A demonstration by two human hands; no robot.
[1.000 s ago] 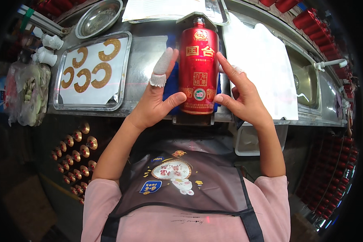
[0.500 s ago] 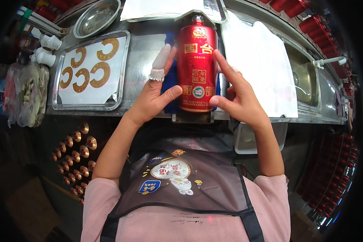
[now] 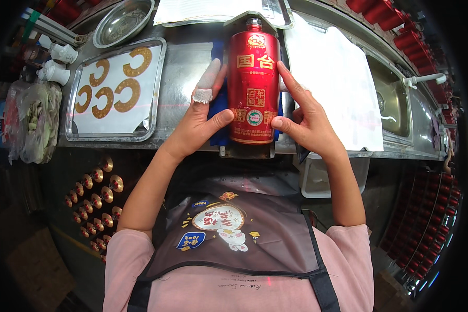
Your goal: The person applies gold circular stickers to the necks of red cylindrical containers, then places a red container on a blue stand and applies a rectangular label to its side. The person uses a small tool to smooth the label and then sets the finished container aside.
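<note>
Red bottle [image 3: 253, 88] lies lengthwise on a blue pad [image 3: 221, 112] on the steel table [image 3: 184, 62], neck pointing away from the person, base toward the near edge. Gold printing and a round seal face up.

Left hand [image 3: 200, 122] sits against the bottle's left flank: thumb pressed on the lower left of the bottle, fingers stretched along its side. One finger wears a white cloth cot [image 3: 207, 83].

Right hand [image 3: 304, 122] sits against the right flank: thumb tip on the lower right edge, index finger laid up along the bottle's side. The two hands are apart, the bottle clasped between them; neither is curled into a full fist around it.

Left of the bottle, a shallow metal tray [image 3: 156, 88] holds a white sheet with gold C-shaped pieces [image 3: 112, 88]. A round steel bowl [image 3: 122, 21] stands beyond the tray. White cloth [image 3: 343, 88] covers the table to the right, beside a sink [image 3: 395, 96]. Rows of red caps [image 3: 416, 34] line the far right. Gold discs [image 3: 96, 195] sit in rows below the table's edge at left. Person wears a dark apron [image 3: 244, 234] over pink sleeves.
</note>
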